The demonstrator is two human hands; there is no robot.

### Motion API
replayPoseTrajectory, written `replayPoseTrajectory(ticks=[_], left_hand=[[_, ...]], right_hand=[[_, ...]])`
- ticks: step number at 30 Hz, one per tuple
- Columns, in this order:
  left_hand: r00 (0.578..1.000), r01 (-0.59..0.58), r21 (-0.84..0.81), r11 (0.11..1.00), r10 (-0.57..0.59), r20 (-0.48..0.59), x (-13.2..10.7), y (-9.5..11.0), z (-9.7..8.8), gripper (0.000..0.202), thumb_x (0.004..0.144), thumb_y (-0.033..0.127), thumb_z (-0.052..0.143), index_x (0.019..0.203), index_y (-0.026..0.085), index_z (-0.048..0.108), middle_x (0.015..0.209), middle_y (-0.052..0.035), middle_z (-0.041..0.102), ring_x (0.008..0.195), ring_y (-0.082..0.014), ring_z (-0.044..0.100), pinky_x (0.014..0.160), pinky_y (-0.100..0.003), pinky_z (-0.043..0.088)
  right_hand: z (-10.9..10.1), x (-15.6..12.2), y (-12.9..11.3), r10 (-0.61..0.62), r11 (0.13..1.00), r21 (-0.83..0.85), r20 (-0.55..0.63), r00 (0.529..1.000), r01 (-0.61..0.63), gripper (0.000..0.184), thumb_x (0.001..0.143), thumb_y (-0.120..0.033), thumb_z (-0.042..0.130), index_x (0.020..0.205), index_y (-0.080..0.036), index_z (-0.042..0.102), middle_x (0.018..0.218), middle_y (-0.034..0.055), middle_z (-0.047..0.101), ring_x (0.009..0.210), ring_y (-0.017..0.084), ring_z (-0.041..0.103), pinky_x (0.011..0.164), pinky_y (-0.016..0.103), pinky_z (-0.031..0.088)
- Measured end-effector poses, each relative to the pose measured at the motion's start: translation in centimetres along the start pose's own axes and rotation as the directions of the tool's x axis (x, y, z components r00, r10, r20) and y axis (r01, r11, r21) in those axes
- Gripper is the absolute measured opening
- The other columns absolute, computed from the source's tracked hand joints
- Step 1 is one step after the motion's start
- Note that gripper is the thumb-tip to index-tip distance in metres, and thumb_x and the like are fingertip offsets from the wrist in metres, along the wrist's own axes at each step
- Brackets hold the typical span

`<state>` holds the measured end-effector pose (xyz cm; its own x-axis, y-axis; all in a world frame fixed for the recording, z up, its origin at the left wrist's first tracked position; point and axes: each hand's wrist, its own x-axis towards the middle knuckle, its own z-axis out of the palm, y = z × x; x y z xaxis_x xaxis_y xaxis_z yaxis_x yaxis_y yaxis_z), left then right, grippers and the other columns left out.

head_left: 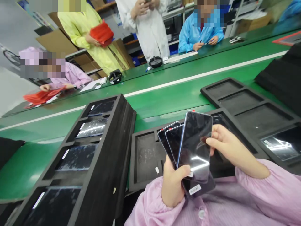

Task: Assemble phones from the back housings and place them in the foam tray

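The phones (196, 138) are smooth and glossy, the trays (110, 150) matt, probably foam, the sleeves (277, 185) cloth.

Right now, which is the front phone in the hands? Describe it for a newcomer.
On the near side of the green table, find the pink sleeves. The left hand holds a fan of phones, and the right hand pinches the front phone by its right edge. Only this one shows nearly whole; it covers much of the others.
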<state>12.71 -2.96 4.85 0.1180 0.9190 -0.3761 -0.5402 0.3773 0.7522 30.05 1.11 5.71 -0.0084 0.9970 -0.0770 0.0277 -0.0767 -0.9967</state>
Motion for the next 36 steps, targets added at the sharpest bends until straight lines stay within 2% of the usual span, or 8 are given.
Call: replayPoseTrajectory(ticks=[4,6,8,11,13,17,27,36], left_hand=[[1.000,0.029,0.074,0.997,-0.030,0.003,-0.3,0.0,-0.1,0.031,0.054,0.017,0.067,0.084,0.016,0.059,0.066,0.0014,0.059,0.057,-0.0123,0.050,0.055,-0.025,0.041],[0.998,0.057,0.093,0.994,-0.060,0.036,-0.6,0.1,0.1,0.031,0.052,0.015,0.065,0.083,0.015,0.059,0.065,0.0009,0.059,0.055,-0.0116,0.049,0.052,-0.024,0.039],[0.993,0.090,0.084,0.992,-0.096,0.067,-0.8,0.2,0.3,0.032,0.050,0.012,0.064,0.081,0.015,0.058,0.064,0.0009,0.059,0.054,-0.0115,0.048,0.051,-0.023,0.039],[0.992,0.111,0.049,0.993,-0.114,0.056,-0.9,0.3,0.5,0.032,0.048,0.010,0.063,0.079,0.015,0.057,0.061,0.0024,0.057,0.054,-0.0109,0.048,0.052,-0.023,0.039],[0.991,0.118,0.027,0.993,-0.119,0.054,-0.8,0.4,0.5,0.034,0.048,0.011,0.063,0.081,0.015,0.058,0.063,0.0022,0.057,0.055,-0.0111,0.049,0.052,-0.023,0.040],[0.993,0.092,0.027,0.995,-0.094,0.071,-0.7,0.3,0.1,0.036,0.050,0.012,0.065,0.086,0.015,0.058,0.069,0.0003,0.061,0.060,-0.0130,0.052,0.055,-0.025,0.043],[0.997,0.066,0.155,0.986,-0.071,0.029,-1.3,0.4,-0.1,0.038,0.051,0.015,0.068,0.088,0.016,0.059,0.069,0.0004,0.062,0.058,-0.0132,0.052,0.055,-0.026,0.043],[0.993,0.116,0.037,0.993,-0.117,0.009,-1.2,0.7,0.5,0.033,0.051,0.011,0.065,0.083,0.014,0.058,0.067,0.0011,0.062,0.058,-0.0116,0.053,0.055,-0.023,0.044]], right_hand=[[-1.9,1.9,-2.2,-0.233,0.966,-0.159,-0.209,0.950,0.202,0.054,0.067,-0.043,0.070,0.112,-0.018,0.051,0.091,0.0046,0.061,0.068,0.014,0.060,0.055,0.025,0.051],[-2.2,2.5,-3.0,-0.246,0.946,-0.252,-0.142,0.959,0.205,0.043,0.069,-0.041,0.068,0.105,-0.019,0.060,0.098,0.0064,0.062,0.074,0.016,0.060,0.057,0.026,0.051],[-1.9,2.6,-3.3,-0.272,0.918,-0.320,-0.083,0.959,0.233,0.022,0.073,-0.038,0.066,0.084,-0.019,0.066,0.091,0.0053,0.065,0.070,0.017,0.060,0.055,0.027,0.049],[-1.0,2.2,-2.6,-0.512,0.833,-0.337,-0.171,0.842,0.439,0.011,0.076,-0.026,0.067,0.067,-0.021,0.064,0.083,0.0038,0.065,0.074,0.018,0.060,0.066,0.033,0.049],[-0.5,2.0,-1.7,-0.598,0.801,-0.187,-0.227,0.769,0.568,0.013,0.079,-0.022,0.066,0.068,-0.022,0.061,0.083,0.0033,0.065,0.083,0.020,0.060,0.076,0.037,0.049],[-0.5,2.2,-0.3,-0.567,0.792,0.149,-0.181,0.804,0.592,0.018,0.084,-0.031,0.065,0.069,-0.024,0.056,0.065,0.0008,0.056,0.091,0.022,0.058,0.079,0.037,0.048],[-1.4,2.9,0.4,-0.571,0.796,0.152,-0.133,0.810,0.586,0.024,0.079,-0.038,0.066,0.066,-0.023,0.053,0.070,0.0031,0.051,0.089,0.024,0.054,0.084,0.040,0.043],[-0.7,3.5,1.2,-0.525,0.816,0.175,-0.172,0.833,0.551,0.025,0.078,-0.036,0.070,0.065,-0.021,0.054,0.075,0.0022,0.055,0.086,0.020,0.056,0.083,0.034,0.046]])
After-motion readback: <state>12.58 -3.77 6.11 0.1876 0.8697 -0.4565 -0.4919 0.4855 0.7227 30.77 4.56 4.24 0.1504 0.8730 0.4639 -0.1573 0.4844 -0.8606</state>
